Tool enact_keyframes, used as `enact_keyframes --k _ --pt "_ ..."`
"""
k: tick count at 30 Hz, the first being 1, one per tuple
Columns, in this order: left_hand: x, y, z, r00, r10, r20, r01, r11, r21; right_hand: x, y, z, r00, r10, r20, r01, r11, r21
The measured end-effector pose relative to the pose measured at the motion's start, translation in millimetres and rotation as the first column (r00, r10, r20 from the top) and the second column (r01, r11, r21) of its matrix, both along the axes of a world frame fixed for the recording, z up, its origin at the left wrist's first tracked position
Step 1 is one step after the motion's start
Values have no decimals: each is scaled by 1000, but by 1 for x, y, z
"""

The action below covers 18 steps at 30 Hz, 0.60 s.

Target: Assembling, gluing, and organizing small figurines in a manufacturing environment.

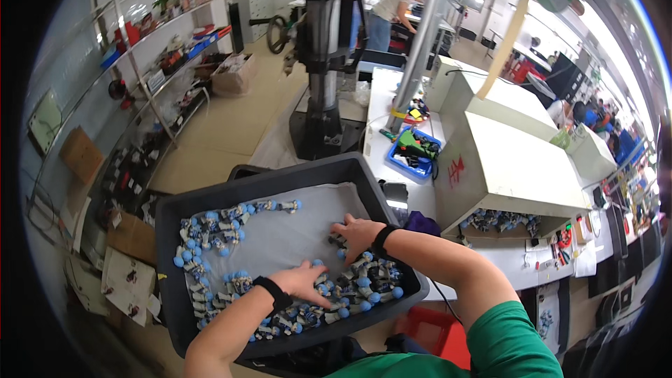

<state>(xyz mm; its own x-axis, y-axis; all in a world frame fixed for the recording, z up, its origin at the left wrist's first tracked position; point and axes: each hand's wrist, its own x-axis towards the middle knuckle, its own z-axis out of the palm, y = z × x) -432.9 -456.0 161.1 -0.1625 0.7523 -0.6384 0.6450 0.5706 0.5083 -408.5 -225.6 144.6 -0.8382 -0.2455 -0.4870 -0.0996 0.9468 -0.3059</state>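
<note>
A large dark grey plastic tub [280, 177] lies before me, its bottom covered by a pale grey liner [294, 227]. Small figures with round blue heads and grey-white bodies [364, 287] are heaped at its near right, and more [210, 227] run along the left side. My left hand [306, 282] rests over the near heap, fingers spread and touching the figures. Farther right, my right hand [358, 233] reaches down with its fingers apart beside several figures near the tub's right wall. Its fingertips partly cover one figure. Both wrists wear black bands.
Beyond the tub stands a black press-like machine [325, 98]. On the right, a white bench holds a blue bin of parts [414, 150] and a cream box-shaped housing [518, 161] with more figures inside. A red bin [437, 329] is below. Another person [395, 10] works far back.
</note>
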Motion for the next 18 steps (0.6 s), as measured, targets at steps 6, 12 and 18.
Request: enact_keyframes --k 6,12,18 --pt "26 0 3 1000 19 -19 -17 996 90 0 -1 -4 998 -44 34 42 998 48" --pt "27 -1 -3 996 20 -90 -20 1000 -9 6 -9 -10 997 -77 -3 77 991 107" --pt "47 -2 5 976 61 -209 -67 997 -23 6 -2 -13 999 -18 28 16 998 67"
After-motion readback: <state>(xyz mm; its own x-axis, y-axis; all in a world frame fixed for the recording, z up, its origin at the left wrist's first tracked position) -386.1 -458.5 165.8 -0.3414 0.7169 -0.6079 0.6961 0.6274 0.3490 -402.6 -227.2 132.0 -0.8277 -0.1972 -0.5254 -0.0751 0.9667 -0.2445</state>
